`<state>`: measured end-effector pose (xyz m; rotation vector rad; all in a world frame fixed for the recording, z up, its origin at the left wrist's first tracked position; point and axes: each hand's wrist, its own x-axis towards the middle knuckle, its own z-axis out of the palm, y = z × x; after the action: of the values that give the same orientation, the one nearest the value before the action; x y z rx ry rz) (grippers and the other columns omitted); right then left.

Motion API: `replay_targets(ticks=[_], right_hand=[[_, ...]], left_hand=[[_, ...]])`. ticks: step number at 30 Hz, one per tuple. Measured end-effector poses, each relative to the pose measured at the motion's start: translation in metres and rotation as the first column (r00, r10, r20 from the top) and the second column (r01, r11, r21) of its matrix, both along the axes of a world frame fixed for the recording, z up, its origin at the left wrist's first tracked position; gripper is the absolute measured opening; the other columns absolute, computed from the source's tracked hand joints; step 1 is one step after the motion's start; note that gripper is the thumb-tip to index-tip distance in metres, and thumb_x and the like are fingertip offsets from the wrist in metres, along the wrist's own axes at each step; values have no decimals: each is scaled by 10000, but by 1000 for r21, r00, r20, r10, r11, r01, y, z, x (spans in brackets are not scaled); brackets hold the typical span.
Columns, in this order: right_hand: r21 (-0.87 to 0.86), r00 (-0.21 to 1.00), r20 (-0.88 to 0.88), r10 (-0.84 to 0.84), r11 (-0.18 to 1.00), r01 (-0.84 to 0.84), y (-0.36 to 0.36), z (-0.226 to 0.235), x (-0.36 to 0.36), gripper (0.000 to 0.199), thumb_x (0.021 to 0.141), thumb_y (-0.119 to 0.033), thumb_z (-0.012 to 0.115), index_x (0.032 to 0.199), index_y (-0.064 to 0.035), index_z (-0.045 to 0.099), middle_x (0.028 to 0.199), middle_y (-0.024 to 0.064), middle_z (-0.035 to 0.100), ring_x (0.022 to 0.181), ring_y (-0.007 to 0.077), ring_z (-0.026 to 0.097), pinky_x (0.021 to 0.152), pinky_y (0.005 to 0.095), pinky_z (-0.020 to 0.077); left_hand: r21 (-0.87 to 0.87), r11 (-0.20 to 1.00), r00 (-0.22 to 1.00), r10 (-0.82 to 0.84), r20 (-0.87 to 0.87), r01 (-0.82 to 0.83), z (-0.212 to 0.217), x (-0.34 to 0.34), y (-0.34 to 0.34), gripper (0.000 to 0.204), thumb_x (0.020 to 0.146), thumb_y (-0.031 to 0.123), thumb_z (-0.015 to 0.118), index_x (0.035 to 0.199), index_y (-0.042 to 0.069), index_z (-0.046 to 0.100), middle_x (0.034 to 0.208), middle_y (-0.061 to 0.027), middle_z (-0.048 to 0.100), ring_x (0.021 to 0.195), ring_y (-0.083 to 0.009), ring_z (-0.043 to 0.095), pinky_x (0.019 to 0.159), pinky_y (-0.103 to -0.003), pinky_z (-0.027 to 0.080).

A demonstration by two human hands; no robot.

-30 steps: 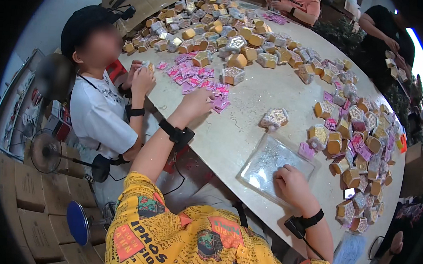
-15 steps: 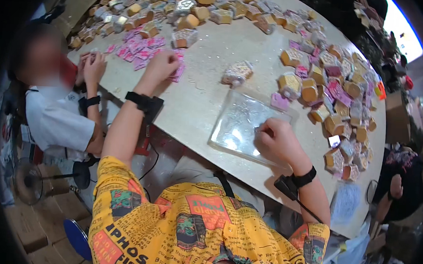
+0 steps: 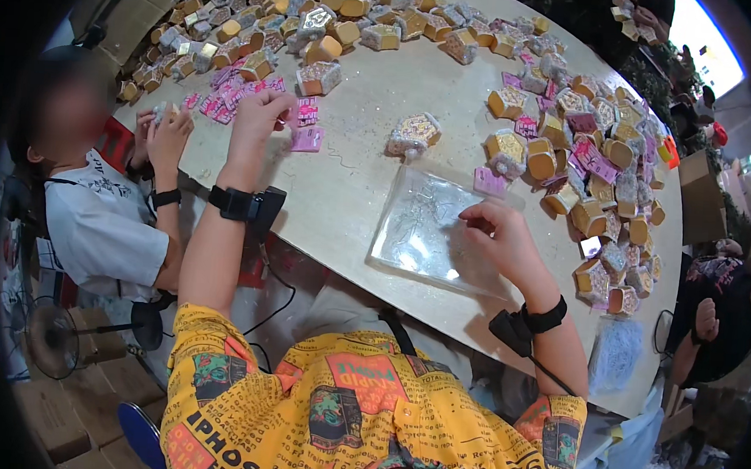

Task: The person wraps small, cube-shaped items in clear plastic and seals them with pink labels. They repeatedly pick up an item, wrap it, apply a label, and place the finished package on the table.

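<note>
My left hand (image 3: 258, 126) is raised at the table's left side, over small pink printed cards (image 3: 307, 139). Its thumb and fingers are pinched together. A pinkish sliver shows at the tips, too blurred to name. Above a clear, flat plastic tray (image 3: 392, 251) hovers my right hand (image 3: 503, 237), with thumb and forefinger brought close together. Whatever lies between them is too small to make out. Thin wire-like bits (image 3: 432, 208) are scattered in the tray. Just beyond it sits a gold and silver glittery house-shaped ornament (image 3: 415, 135), beside another pink card (image 3: 489, 181).
Many similar ornaments (image 3: 377, 36) line the table's far edge, and more are heaped with pink cards at the right (image 3: 598, 195). A co-worker (image 3: 109, 212) sits at the left, handling a small piece. Another person (image 3: 715, 312) is at the right. A bag of pale strands (image 3: 615, 353) lies on the near right corner.
My left hand has moved slightly left, off the nearest pink cards, which now show more fully. My right hand has stayed over the tray, its fingers a little more extended.
</note>
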<state>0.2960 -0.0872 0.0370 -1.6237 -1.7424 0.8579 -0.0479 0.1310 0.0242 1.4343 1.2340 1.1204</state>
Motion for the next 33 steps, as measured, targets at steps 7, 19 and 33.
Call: replay_targets(ticks=[7,19,33], right_hand=[[214,914,365,178,939,-268,0,9,-13,214,759,21,551,952,14,643,825,161,583,740,319,621,652,391,500],[108,890,405,209,956,-274,6,-1,-11,251,742,-10,596,983,-9,667,849,150,649,762,308,636,693,376,510],[-57,877,-472,-89,996,71,-5,1,-5,250,794,19,621,1042,15,653,821,88,674,745,148,652,662,260,513]], left_hand=[[-55,998,958,28,284,-13,3,7,-18,111,847,160,652,814,59,687,674,9,596,587,-61,536,550,-206,404],[-163,959,874,-132,467,232,18,45,-57,184,901,151,601,1000,14,673,721,-10,650,624,-74,608,553,-179,461],[-108,737,724,-607,328,667,26,128,-133,320,893,74,533,1191,12,632,801,8,659,748,-54,586,692,-202,440]])
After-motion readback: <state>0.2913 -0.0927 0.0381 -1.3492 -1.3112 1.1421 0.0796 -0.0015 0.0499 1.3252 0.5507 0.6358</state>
